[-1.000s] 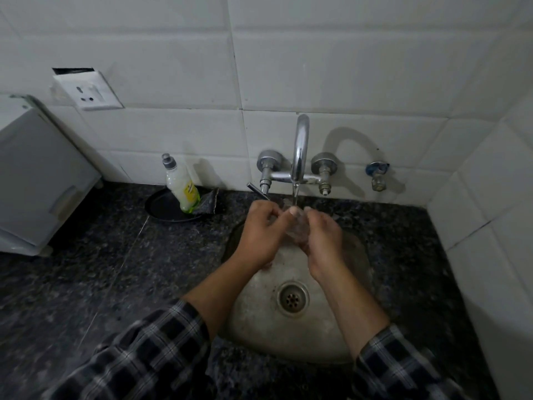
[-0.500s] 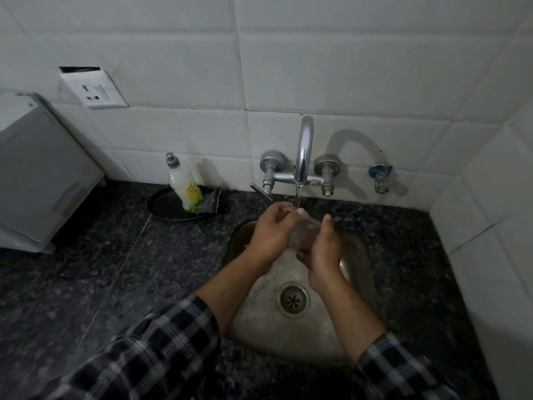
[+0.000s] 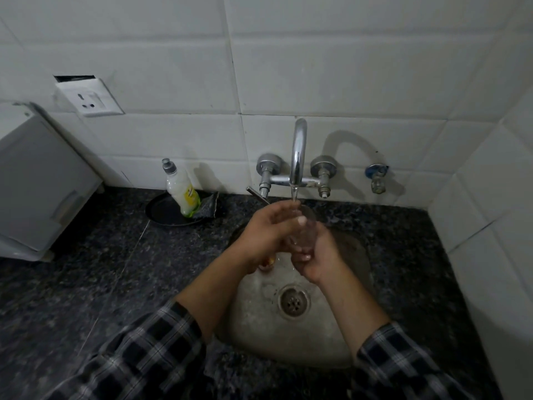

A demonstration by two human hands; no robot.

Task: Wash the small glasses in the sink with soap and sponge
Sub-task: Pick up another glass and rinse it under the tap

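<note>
A small clear glass (image 3: pixel 302 229) is held upright over the round steel sink (image 3: pixel 340 336), right under the tap spout (image 3: pixel 297 157), and water runs into it. My left hand (image 3: pixel 264 233) grips the glass from the left with fingers over its rim. My right hand (image 3: pixel 318 256) holds it from below and the right, thumb across the base. The soap bottle (image 3: pixel 181 189) and a dark sponge (image 3: pixel 208 204) sit on a black dish (image 3: pixel 161 210) to the left of the tap. A small orange-red thing (image 3: pixel 268 260) shows in the sink under my left hand.
Dark granite counter (image 3: pixel 121 269) surrounds the sink. A grey-white appliance (image 3: pixel 37 180) stands at the far left, a wall socket (image 3: pixel 89 96) above it. White tiled walls close in behind and on the right, with a blue valve (image 3: pixel 376 177) beside the tap.
The glass has turned from lying sideways between my hands to upright under the stream. My right hand has slid lower, to the base.
</note>
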